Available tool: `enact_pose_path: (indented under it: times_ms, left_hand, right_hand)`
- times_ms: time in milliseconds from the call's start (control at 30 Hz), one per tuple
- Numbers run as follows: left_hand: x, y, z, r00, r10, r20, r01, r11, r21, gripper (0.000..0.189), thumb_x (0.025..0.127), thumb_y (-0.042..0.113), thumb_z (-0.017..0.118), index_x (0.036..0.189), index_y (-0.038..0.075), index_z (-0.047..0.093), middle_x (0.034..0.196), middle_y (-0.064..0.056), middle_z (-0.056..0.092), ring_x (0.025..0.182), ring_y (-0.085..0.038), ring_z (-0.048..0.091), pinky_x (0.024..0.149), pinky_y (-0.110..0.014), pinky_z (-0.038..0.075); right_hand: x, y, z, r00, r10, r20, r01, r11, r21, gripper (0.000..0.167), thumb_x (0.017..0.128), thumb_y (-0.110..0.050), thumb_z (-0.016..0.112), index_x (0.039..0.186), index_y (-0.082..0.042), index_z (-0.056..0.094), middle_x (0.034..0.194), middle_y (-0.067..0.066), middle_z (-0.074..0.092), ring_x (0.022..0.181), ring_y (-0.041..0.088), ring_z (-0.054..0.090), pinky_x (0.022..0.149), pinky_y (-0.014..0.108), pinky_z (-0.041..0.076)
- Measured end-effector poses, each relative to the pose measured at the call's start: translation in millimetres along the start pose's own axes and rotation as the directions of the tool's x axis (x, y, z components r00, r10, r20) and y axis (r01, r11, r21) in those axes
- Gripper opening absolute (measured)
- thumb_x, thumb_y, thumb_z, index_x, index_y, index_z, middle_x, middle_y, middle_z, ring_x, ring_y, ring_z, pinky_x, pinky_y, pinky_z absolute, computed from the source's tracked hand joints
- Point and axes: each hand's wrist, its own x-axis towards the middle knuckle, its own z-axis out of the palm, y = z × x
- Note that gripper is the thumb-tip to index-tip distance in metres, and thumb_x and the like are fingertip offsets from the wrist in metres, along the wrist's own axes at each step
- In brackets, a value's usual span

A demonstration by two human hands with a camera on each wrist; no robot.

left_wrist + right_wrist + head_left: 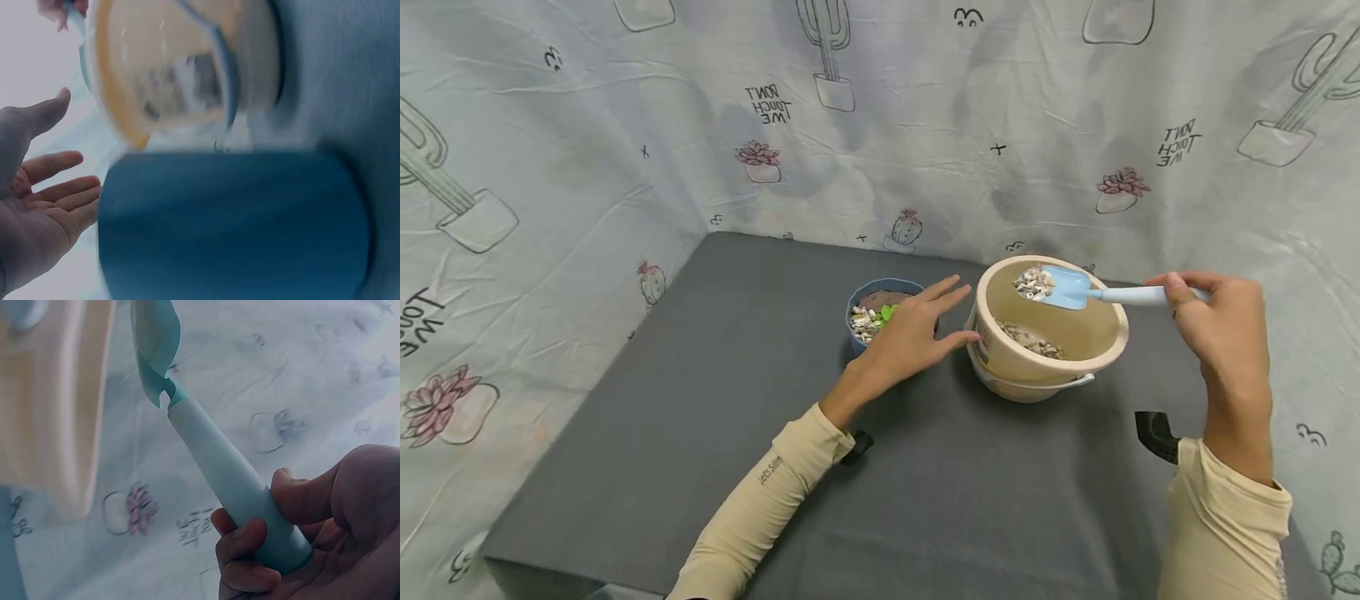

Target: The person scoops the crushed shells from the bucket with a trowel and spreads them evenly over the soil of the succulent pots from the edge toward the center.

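My right hand [1225, 325] grips the pale handle of a small light-blue trowel [1067, 288], its fingers wrapped round the handle [219, 462] in the right wrist view. Shells and small stones [1034, 283] lie on the blade, which is over the mouth of a cream bucket [1052, 363]. More gravel [1028, 340] sits at the bucket's bottom. My left hand [910, 333], fingers spread and fairly straight, is beside the bucket's left rim. Behind and below it stands a blue pot [853, 337] with soil, shells and a green plant [886, 314], partly hidden by the hand.
Both containers stand toward the back of a dark grey table [715, 400]. A white patterned curtain [925, 100] hangs behind the table and along its sides. The bucket's carrying handle [1037, 385] hangs down across its front.
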Motion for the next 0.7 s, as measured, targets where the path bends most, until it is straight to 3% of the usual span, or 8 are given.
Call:
enact_pose_path:
  times_ms: [133,167,200,333,433,467,567,700]
  left_hand:
    - [-11.8,-19.5,-25.8,0.997,-0.058,-0.046,0.06,0.998,0.032,0.072,0.097,0.04,0.075,0.157,0.01,0.049,0.167,-0.015,0.041,0.084,-0.03,0.076,0.091,-0.043,0.059]
    - [-15.0,-25.4,-32.1,0.996,-0.074,-0.053,0.077,0.996,0.042,0.073,0.097,0.04,0.075,0.157,0.009,0.049,0.167,-0.015,0.041,0.094,-0.03,0.077,0.094,-0.044,0.059]
    - [-18.3,-31.6,-38.1,0.994,-0.096,-0.053,0.099,0.994,0.047,0.074,0.097,0.04,0.075,0.157,0.008,0.048,0.168,-0.015,0.04,0.086,-0.03,0.076,0.091,-0.045,0.059]
    - [-30.4,-54.8,-54.0,0.984,-0.176,-0.007,0.176,0.983,0.043,0.084,0.095,0.041,0.077,0.161,0.006,0.039,0.17,-0.016,0.035,0.123,-0.035,0.068,0.108,-0.05,0.053]
    - [-39.4,-68.8,-61.4,0.973,-0.219,0.068,0.217,0.975,0.038,0.098,0.091,0.045,0.081,0.166,0.009,0.028,0.173,-0.016,0.028,0.152,-0.039,0.044,0.122,-0.057,0.041]
    - [-41.9,-72.7,-63.0,0.97,-0.228,0.091,0.225,0.974,0.034,0.103,0.089,0.046,0.082,0.167,0.01,0.025,0.174,-0.016,0.026,0.158,-0.04,0.032,0.125,-0.059,0.036]
    - [-47.8,-81.3,-66.6,0.963,-0.235,0.135,0.234,0.972,0.02,0.116,0.083,0.046,0.088,0.169,0.012,0.019,0.175,-0.016,0.023,0.16,-0.04,0.028,0.126,-0.061,0.034]
    - [-53.5,-87.3,-69.1,0.961,-0.227,0.16,0.23,0.973,-0.003,0.124,0.077,0.043,0.093,0.169,0.011,0.016,0.174,-0.016,0.024,0.16,-0.037,0.03,0.126,-0.057,0.035]
  right_hand:
    - [-5.5,-15,0,1.0,-0.012,0.01,0.011,0.997,0.075,0.027,0.107,-0.023,0.057,0.092,-0.029,0.078,0.064,-0.033,0.051,0.072,0.012,0.039,0.055,0.023,0.033]
    - [-6.4,-19,2,1.0,-0.021,0.012,0.02,0.996,0.083,0.029,0.107,-0.022,0.058,0.087,-0.035,0.075,0.063,-0.032,0.051,0.071,0.012,0.039,0.054,0.023,0.033]
    - [-6.9,-24,5,0.999,-0.032,0.016,0.03,0.996,0.089,0.032,0.107,-0.022,0.058,0.084,-0.04,0.071,0.062,-0.031,0.051,0.069,0.011,0.039,0.052,0.023,0.032]
    - [-6.5,-40,21,0.995,-0.093,0.033,0.089,0.99,0.109,0.024,0.107,-0.018,0.058,0.101,-0.015,0.08,0.063,-0.035,0.051,0.067,0.006,0.042,0.049,0.02,0.034]
    - [-6.8,-52,36,0.988,-0.142,0.062,0.134,0.984,0.114,0.034,0.107,-0.018,0.058,0.114,0.01,0.075,0.069,-0.041,0.05,0.075,0.005,0.045,0.055,0.017,0.037]
    - [-6.9,-56,41,0.985,-0.161,0.066,0.153,0.982,0.111,0.034,0.107,-0.018,0.058,0.114,0.011,0.076,0.071,-0.041,0.051,0.077,0.005,0.046,0.057,0.017,0.038]
    - [-8.4,-68,58,0.975,-0.201,0.091,0.193,0.977,0.089,0.033,0.107,-0.02,0.059,0.113,0.006,0.078,0.085,-0.022,0.065,0.079,0.01,0.045,0.061,0.02,0.037]
    - [-10.4,-84,83,0.956,-0.253,0.151,0.238,0.965,0.109,0.032,0.108,-0.019,0.058,0.113,0.005,0.078,0.109,0.017,0.072,0.077,0.016,0.043,0.059,0.022,0.035]
